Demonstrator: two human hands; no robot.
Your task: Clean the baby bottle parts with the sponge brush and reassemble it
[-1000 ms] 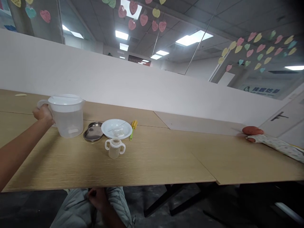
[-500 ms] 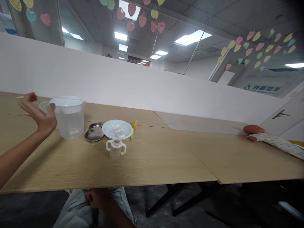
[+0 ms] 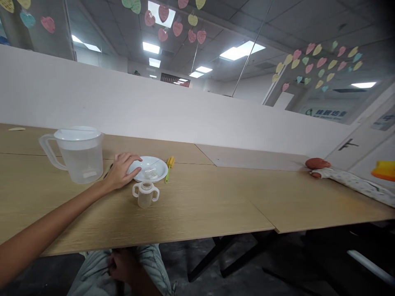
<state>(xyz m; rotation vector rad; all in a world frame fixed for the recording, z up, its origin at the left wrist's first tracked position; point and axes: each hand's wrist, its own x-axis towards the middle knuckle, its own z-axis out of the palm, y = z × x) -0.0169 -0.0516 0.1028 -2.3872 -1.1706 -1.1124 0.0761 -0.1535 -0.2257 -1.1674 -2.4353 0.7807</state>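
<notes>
Left hand [image 3: 121,172] has moved from the pitcher [image 3: 83,158] to the near-left rim of the white bowl [image 3: 164,170] on the table [image 3: 200,201], fingers open; right hand [image 3: 121,265] lies farther off, below the table edge, grip unclear

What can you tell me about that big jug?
The jug looks like translucent, whitish plastic, with a white lid, a big looped handle and a small spout opposite. A pale patch shows low on its side. It stands upright on the wood-look table, and the left hand is apart from it. I can't tell whether it holds water.
</notes>
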